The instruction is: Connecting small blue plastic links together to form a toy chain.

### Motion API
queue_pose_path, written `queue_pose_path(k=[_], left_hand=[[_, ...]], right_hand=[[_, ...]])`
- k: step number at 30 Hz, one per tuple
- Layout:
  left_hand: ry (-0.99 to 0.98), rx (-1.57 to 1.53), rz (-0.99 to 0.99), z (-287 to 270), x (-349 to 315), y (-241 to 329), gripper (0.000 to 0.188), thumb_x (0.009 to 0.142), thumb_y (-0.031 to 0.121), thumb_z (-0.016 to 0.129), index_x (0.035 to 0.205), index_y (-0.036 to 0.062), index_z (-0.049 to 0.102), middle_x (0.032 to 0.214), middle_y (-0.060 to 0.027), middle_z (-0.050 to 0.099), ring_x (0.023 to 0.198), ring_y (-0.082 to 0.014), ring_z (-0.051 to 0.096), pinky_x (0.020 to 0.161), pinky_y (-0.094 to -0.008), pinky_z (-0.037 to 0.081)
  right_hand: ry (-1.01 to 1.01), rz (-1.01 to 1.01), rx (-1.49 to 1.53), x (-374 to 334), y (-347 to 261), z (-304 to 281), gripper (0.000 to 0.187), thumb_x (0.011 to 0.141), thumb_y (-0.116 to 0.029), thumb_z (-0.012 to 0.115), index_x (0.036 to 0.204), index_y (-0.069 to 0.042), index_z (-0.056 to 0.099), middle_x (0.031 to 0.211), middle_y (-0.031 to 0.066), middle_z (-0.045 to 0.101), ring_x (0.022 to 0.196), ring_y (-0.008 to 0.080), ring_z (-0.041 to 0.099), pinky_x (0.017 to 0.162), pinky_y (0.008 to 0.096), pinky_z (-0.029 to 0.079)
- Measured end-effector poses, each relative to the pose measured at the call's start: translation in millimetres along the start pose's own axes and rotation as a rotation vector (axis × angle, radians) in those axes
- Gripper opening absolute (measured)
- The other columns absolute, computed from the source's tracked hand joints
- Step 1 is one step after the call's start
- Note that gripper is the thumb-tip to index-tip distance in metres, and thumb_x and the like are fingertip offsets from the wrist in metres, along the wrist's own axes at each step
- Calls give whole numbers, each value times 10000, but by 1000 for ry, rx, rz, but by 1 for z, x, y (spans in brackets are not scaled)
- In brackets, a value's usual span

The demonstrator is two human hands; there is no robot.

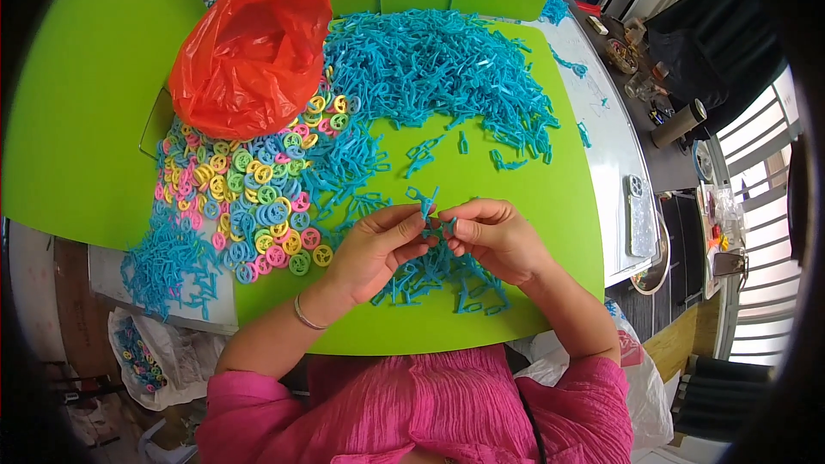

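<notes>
Just above the front part of the lime-green board (550, 266), my two hands almost meet at the fingertips. My left hand (378, 245) is closed, thumb against fingers, on a small teal plastic piece (424, 200) whose forked end sticks up. My right hand (497, 239) pinches a small teal part (450, 225) close beside it; its shape is mostly covered by the fingers. Beneath the hands lies a loose cluster of teal plastic pieces (443, 271). To the left spread many small plastic wheels (258, 185) in pink, yellow, green and blue.
A large heap of teal pieces (438, 60) covers the board's far side. An open red plastic bag (249, 60) rests on the wheels at far left. More teal pieces (172, 266) lie at the left edge. A phone (639, 215) lies on the white table to the right.
</notes>
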State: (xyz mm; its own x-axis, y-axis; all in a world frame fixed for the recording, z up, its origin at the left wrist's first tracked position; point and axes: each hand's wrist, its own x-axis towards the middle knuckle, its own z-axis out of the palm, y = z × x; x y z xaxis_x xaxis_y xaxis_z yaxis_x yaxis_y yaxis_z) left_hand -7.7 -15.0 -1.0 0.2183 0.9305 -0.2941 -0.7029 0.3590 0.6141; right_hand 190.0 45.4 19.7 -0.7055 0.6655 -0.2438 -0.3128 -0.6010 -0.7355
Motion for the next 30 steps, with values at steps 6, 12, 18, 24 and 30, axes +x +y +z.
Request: queue_pose_path(k=[6, 12, 18, 24, 30], left_hand=[[-1, 50, 46, -4, 2, -4, 216, 900, 107, 588, 1107, 63, 632, 1018, -57, 664, 877, -162, 651, 748, -250, 525], [13, 89, 88, -2, 2, -7, 197, 892, 74, 587, 1081, 56, 642, 1027, -81, 662, 881, -179, 653, 772, -277, 540], [34, 90, 85, -2, 2, -9, 188, 890, 50, 578, 1065, 51, 645, 1056, -111, 658, 871, -219, 663, 797, -322, 552], [62, 256, 181, 1, 0, -7, 167, 871, 29, 602, 1031, 24, 650, 983, -104, 664, 847, -194, 659, 751, -296, 554], [145, 876, 623, 12, -8, -4, 92, 804, -5, 675, 893, -26, 684, 798, -87, 659, 723, -134, 636, 615, -235, 510]], right_hand=[[17, -46, -144, 2, 4, 3, 162, 879, -51, 594, 1026, -8, 647, 960, 79, 656, 813, 146, 604, 719, 267, 493], [52, 34, -257, 2, -2, 8, 178, 893, -64, 580, 1055, -9, 629, 926, 79, 662, 823, 145, 615, 722, 265, 492], [11, -29, -198, 3, 1, 3, 104, 889, -61, 586, 963, 6, 614, 871, 95, 661, 795, 148, 622, 703, 258, 494], [33, -69, -240, 2, 1, 8, 86, 879, -65, 603, 925, 8, 609, 853, 96, 658, 768, 145, 617, 695, 250, 495], [67, -247, -441, -4, 8, 14, 52, 853, -21, 627, 876, 23, 611, 828, 96, 658, 748, 143, 619, 691, 272, 513]])
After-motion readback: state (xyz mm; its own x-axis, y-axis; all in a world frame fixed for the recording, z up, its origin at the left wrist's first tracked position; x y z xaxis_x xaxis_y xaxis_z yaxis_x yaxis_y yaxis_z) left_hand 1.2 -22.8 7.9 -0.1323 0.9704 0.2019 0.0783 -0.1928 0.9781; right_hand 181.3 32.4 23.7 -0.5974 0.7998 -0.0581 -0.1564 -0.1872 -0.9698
